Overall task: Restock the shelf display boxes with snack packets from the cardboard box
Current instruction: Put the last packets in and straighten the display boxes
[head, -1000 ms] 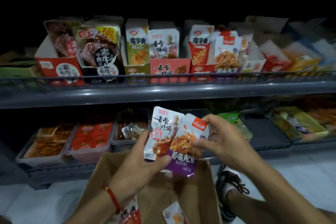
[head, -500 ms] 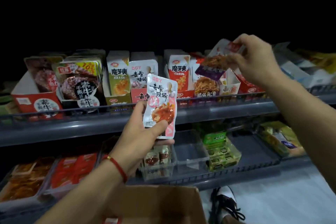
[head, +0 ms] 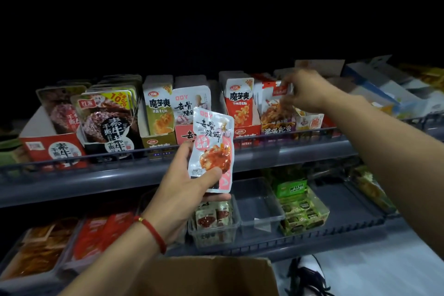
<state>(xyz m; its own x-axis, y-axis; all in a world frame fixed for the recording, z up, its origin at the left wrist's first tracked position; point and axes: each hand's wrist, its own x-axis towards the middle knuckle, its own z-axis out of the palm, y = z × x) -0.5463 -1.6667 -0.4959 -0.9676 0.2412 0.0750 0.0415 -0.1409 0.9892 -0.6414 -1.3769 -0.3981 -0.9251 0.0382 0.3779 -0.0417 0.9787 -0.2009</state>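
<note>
Left hand (head: pixel 185 190) holds a white packet (head: pixel 212 149) upright in front of the upper shelf (head: pixel 120 175), thumb across its lower face and fingers curled behind it. A red string bracelet (head: pixel 153 232) circles that wrist. The packet's print matches the packets standing in the pink display box (head: pixel 186 136) just behind it.

Right hand (head: pixel 304 94) reaches further along the same shelf, fingers bent down onto the top edge of a packet (head: pixel 274 103) with a red header that stands in the purple-fronted box (head: pixel 277 131). The hand is blurred, so I cannot tell whether it pinches the packet or only touches it.

Left of the pink box stand a green box (head: pixel 158 143), then a black box (head: pixel 113 144) and a red box (head: pixel 52 151), all filled with upright packets. Between the pink and purple boxes sits another red box (head: pixel 242 133) with red-and-white packets.

On the lower shelf are clear tubs: one with small packets (head: pixel 213 221) under the left hand, one beside it (head: pixel 258 202) showing only its bare bottom, then a green carton (head: pixel 300 209). Tubs of orange (head: pixel 36 255) and red (head: pixel 101 235) snacks sit at far left.

At the bottom edge the cardboard box (head: pixel 209 274) shows its open flap, with a dark shoe (head: pixel 306 276) on the pale floor next to it.
</note>
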